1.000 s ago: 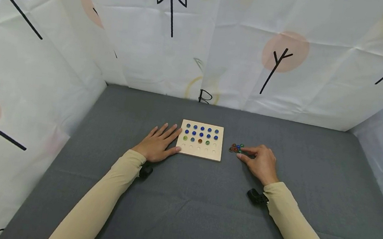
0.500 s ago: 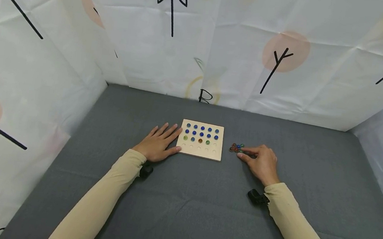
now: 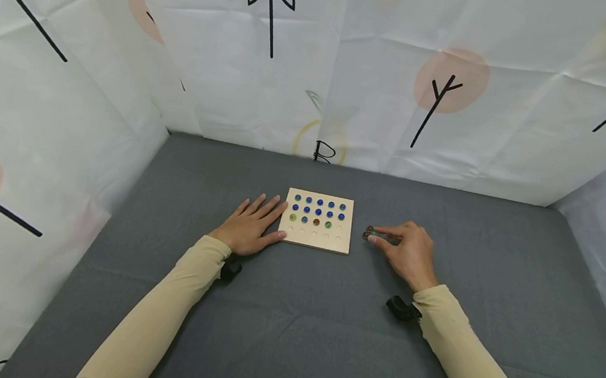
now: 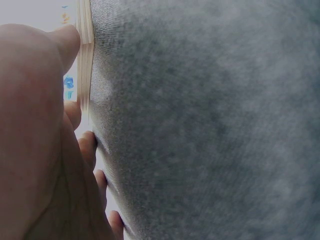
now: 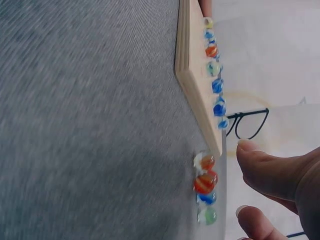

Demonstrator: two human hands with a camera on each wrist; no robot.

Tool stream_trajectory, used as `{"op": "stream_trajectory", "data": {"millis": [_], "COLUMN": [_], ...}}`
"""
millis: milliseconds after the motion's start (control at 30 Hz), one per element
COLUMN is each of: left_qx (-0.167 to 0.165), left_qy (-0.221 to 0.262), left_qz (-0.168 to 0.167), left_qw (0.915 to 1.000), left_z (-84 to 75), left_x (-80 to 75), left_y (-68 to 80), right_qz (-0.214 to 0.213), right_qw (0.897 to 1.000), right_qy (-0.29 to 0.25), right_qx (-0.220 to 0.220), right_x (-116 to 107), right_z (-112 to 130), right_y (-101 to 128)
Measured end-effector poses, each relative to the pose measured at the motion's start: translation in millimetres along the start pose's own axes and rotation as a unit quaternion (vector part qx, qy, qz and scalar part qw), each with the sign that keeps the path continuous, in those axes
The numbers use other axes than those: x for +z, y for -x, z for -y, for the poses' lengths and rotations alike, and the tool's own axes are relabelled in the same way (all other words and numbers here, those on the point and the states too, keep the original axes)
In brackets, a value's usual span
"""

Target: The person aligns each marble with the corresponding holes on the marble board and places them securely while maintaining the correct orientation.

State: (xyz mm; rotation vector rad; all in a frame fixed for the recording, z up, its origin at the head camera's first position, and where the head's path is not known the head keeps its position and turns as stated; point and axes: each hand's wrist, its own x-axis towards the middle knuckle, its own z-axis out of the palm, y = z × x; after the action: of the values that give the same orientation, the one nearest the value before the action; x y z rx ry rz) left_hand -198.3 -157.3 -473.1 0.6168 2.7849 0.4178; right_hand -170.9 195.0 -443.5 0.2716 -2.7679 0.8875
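Note:
A light wooden board [image 3: 337,238] with rows of round hollows lies flat; its two far rows hold blue marbles, the third green, blue and orange-brown ones. My left hand [image 3: 247,231] lies spread at the board's left side, with fingertips and thumb right at its edge, as the board edge [image 4: 85,60] in the left wrist view also shows. My right hand [image 3: 408,255] hovers over loose marbles [image 3: 369,230] right of the board, hiding most of them. In the right wrist view its thumb [image 5: 270,172] stands apart from a finger, above an orange marble [image 5: 204,183] and a green marble [image 5: 210,215].
Grey cloth [image 3: 284,338] covers the table around the board. White patterned fabric [image 3: 369,115] hangs along the back and both sides. A black wrist camera [image 3: 400,309] sits under the right sleeve, another [image 3: 230,270] under the left.
My right hand has shifted a little left and away from me, and now covers more of the loose marbles. The left hand and the board stay in place.

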Motion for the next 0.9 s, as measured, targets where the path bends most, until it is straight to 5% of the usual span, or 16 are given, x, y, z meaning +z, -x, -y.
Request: {"op": "stream_trajectory", "data": {"millis": [900], "left_qx": [-0.006], "left_qy": [-0.01], "left_qz": [0.008], "left_qw": [0.9999], "left_z": [0.5], "left_x": [1.2], "left_y": [-2.3], "right_qz": [0.027], "right_qw": [0.999], "right_qy": [0.009], "right_qx": [-0.017], "right_x": [26.3], "right_z": [29.5], "right_y": [-12.3]}}
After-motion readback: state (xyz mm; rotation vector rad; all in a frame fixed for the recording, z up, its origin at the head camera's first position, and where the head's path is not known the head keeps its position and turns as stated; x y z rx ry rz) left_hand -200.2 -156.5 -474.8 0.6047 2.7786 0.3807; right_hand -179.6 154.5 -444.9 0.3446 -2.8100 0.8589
